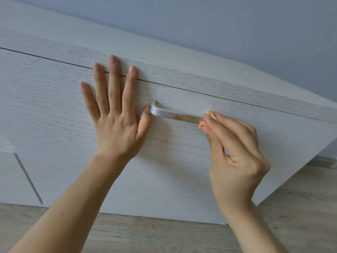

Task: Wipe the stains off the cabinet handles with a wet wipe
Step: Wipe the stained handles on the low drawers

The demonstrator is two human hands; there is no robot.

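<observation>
A silver bar handle [165, 114] is fixed to the white wood-grain cabinet door [173, 161]. Orange stains smear the right part of the bar. My left hand [116, 114] lies flat on the door with straight, spread fingers, its thumb tip touching the handle's left end. My right hand [235, 152] pinches a small wet wipe [207, 119], stained orange, and holds it wrapped around the right end of the handle. That end of the bar is hidden by the wipe and fingers.
The cabinet's top panel [164, 57] runs above the door, with a grey wall [237, 24] behind. Another door seam [27, 176] shows at lower left. Light wood floor [164, 234] lies below, and the cabinet's right edge is at the far right.
</observation>
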